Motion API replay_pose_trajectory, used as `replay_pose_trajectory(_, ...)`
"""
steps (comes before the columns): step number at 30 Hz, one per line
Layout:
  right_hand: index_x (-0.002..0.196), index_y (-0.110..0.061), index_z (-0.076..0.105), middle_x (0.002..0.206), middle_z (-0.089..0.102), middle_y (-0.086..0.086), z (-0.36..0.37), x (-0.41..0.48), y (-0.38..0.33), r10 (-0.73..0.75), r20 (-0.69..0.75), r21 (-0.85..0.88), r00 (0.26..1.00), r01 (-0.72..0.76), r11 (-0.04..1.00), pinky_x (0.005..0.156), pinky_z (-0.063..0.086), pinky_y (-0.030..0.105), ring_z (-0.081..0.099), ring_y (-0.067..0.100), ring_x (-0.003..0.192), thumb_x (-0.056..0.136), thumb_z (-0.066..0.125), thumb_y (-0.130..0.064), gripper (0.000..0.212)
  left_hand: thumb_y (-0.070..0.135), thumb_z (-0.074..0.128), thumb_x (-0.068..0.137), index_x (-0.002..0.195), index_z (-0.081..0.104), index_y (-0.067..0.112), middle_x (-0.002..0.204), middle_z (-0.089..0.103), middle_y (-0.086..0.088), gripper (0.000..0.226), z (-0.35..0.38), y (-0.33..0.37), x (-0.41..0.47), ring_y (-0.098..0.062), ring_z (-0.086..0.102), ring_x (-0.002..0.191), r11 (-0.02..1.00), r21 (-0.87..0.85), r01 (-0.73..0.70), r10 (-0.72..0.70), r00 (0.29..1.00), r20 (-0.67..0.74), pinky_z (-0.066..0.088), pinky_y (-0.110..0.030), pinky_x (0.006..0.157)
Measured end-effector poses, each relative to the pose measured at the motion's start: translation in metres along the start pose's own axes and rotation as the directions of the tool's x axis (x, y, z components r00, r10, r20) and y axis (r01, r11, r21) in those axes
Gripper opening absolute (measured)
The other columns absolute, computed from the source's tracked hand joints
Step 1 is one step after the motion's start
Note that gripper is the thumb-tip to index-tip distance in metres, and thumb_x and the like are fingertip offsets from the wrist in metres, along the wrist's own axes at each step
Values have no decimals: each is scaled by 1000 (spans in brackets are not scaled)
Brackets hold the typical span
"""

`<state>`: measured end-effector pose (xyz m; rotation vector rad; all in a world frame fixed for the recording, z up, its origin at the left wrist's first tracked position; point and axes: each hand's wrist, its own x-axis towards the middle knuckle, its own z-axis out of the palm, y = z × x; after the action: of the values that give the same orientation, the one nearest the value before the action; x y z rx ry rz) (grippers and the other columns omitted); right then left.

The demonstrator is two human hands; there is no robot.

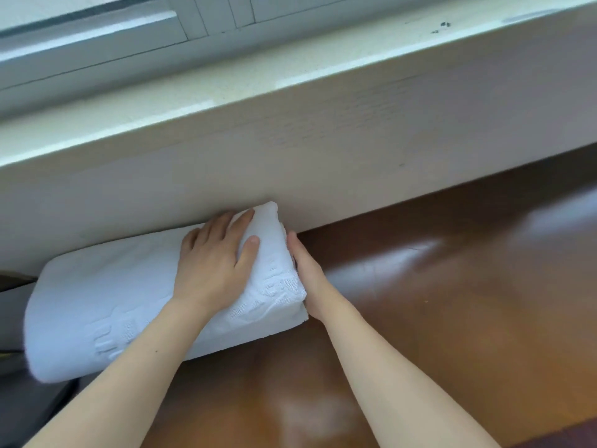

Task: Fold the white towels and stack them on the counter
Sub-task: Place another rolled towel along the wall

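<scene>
A thick folded white towel (106, 305) lies on a glossy brown counter (452, 302), stretching from the centre of the view out toward 8 o'clock. Its far long side is pushed up against a cream panel (290, 150) that rises behind the counter. A raised woven pattern runs across the top of the towel, and its layered edges show at the end nearest the centre.

Your left hand (213, 266) rests palm down on top of that end. Its fingers are nearly straight and slightly spread, pointing toward 1 o'clock, with the thumb out to the 3 o'clock side. It presses flat on the cloth and grips nothing.

Your right hand (307, 273) stands on edge just at 3 o'clock of the towel. Its straight fingers are together and laid against the towel's layered end, tips pointing toward 12 o'clock. It touches the towel without curling round it. Both bare forearms come in from the 6 o'clock edge.

The brown counter fills the view from 3 to 6 o'clock, with soft window glare on its surface. Above the cream panel, a pale window sill (226, 82) crosses the view from 9 o'clock up toward 1 o'clock, with a few dark specks (442, 25) near 1 o'clock. A grey-white window frame (206, 17) sits at 11 to 12 o'clock. At 7 to 8 o'clock, partly under the towel's far end, there is something grey (29, 412); you cannot tell what it is.
</scene>
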<state>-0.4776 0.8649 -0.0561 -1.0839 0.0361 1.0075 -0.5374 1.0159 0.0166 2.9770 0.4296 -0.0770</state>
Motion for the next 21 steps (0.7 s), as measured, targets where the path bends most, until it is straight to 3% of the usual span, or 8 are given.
replay_pose_trajectory(2, 135, -31, 58, 134, 63, -1, 15, -4, -15, -62, -29, -22, 998, 62, 998, 113, 36, 41, 57, 16, 126, 95, 42, -66, 55, 53, 9, 94, 152, 30, 34, 155, 35, 7, 64, 2, -1, -3, -15, 30, 141, 1000, 9, -4, 4, 1000, -23, 22, -39, 112)
replay_pose_trajectory(4, 143, -44, 45, 145, 52, -11, 26, -7, -23, -134, -60, -249, 989, 115, 962, 116, 32, 43, 47, 12, 135, 91, 46, -67, 57, 53, 9, 94, 152, 32, 32, 154, 37, 6, 66, 4, -2, -6, -16, 31, 141, 1000, 22, 0, 1, 999, -47, 23, -39, 111)
replay_pose_trajectory(7, 146, -49, 36, 147, 48, -14, 34, -20, -41, -232, -137, -643, 963, 91, 760, 114, 32, 36, 44, 13, 136, 93, 42, -58, 54, 53, 7, 93, 153, 30, 34, 156, 34, 6, 67, 3, -5, -4, -14, 26, 144, 999, -34, -17, 16, 1000, -26, 20, -39, 113)
replay_pose_trajectory(9, 152, -36, 31, 153, 42, -3, 46, -30, -58, -402, -113, -872, 908, 104, 479, 107, 34, 32, 39, 20, 139, 101, 39, -38, 52, 52, 11, 95, 152, 34, 30, 156, 37, 4, 65, -6, -14, -3, -16, 28, 145, 987, -150, -65, 61, 998, -29, 24, -39, 115)
replay_pose_trajectory(11, 154, -28, 28, 159, 31, 5, 72, -40, -60, -576, 45, -990, 816, 113, 83, 112, 30, 39, 30, 26, 144, 103, 37, -30, 52, 48, 17, 97, 144, 48, 21, 145, 51, -1, 63, -18, -34, -15, -23, 43, 136, 966, -228, -123, 98, 988, -116, 38, -40, 106)
replay_pose_trajectory(13, 153, -33, 26, 162, 21, 3, 93, -41, -46, -525, 157, -982, 836, 75, -174, 117, 21, 48, 18, 29, 148, 103, 31, -40, 50, 46, 19, 96, 140, 52, 19, 140, 55, -3, 61, -22, -65, -35, -28, 48, 131, 975, -197, -102, 65, 980, -188, 41, -42, 103)
replay_pose_trajectory(17, 153, -44, 14, 165, 3, -8, 84, -32, -21, -393, 87, -967, 915, -17, -253, 120, 15, 46, -7, 22, 152, 102, 21, -52, 52, 63, 2, 86, 152, 34, 35, 162, 28, 1, 79, -16, -140, -80, -25, 20, 150, 976, -38, 213, -214, 976, -45, 12, -48, 118)
replay_pose_trajectory(21, 152, -44, 16, 165, 7, -8, 93, -23, -27, -373, 80, -948, 925, -45, -314, 119, 17, 45, -5, 22, 152, 102, 19, -51, 51, 68, -3, 80, 154, 23, 42, 165, 18, 5, 82, -15, -173, -97, -20, 11, 152, 957, -61, 284, -285, 958, -14, 9, -50, 120)
